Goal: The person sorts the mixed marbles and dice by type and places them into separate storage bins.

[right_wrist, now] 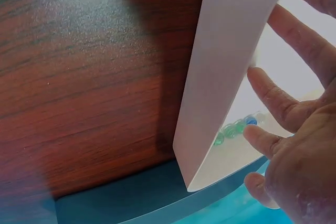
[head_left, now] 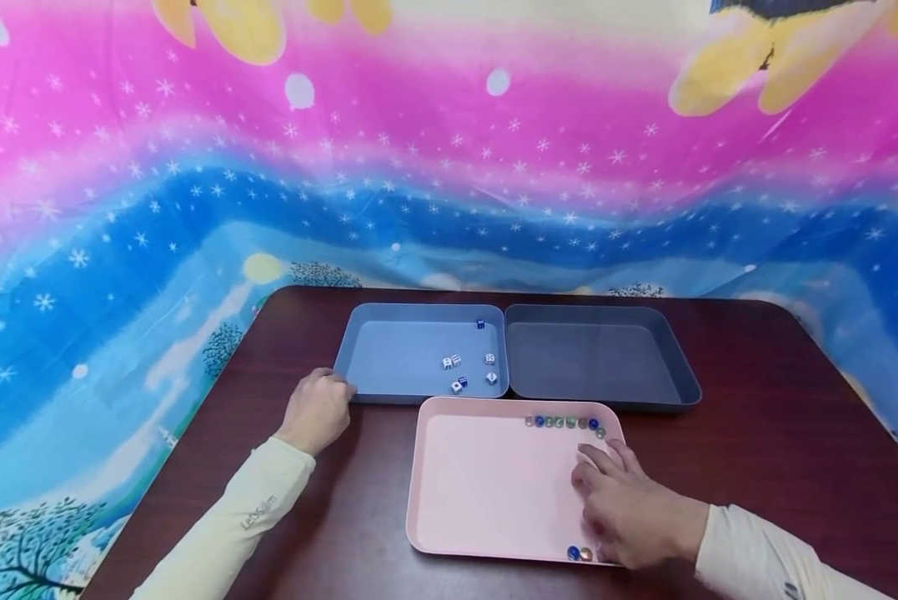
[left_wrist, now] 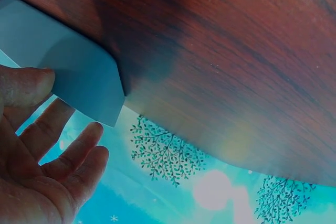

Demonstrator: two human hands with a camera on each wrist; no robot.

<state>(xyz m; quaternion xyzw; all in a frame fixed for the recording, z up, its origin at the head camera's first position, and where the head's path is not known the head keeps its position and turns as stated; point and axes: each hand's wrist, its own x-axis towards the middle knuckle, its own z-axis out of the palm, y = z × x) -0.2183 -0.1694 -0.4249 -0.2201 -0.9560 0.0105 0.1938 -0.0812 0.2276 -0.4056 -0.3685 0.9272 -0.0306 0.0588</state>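
My left hand (head_left: 317, 412) is at the near left corner of the blue tray (head_left: 388, 350). In the left wrist view its thumb lies on the tray's outer wall (left_wrist: 84, 77), with fingers behind the rim, pinching it. My right hand (head_left: 632, 508) reaches over the right edge of the pink tray (head_left: 486, 483), fingers spread and slightly bent. Near its thumb side, a blue marble (head_left: 573, 552) and an orange-brown marble (head_left: 586, 554) lie in the tray's near right corner. Beyond its fingertips, a row of glass marbles (head_left: 559, 422) lines the far right inside.
Several white and blue dice (head_left: 456, 362) lie in the right half of the blue tray. A dark grey tray (head_left: 599, 354) stands beside it, behind the pink one. All stand on a dark wooden table (head_left: 764, 467); a patterned cloth (head_left: 433, 150) hangs behind.
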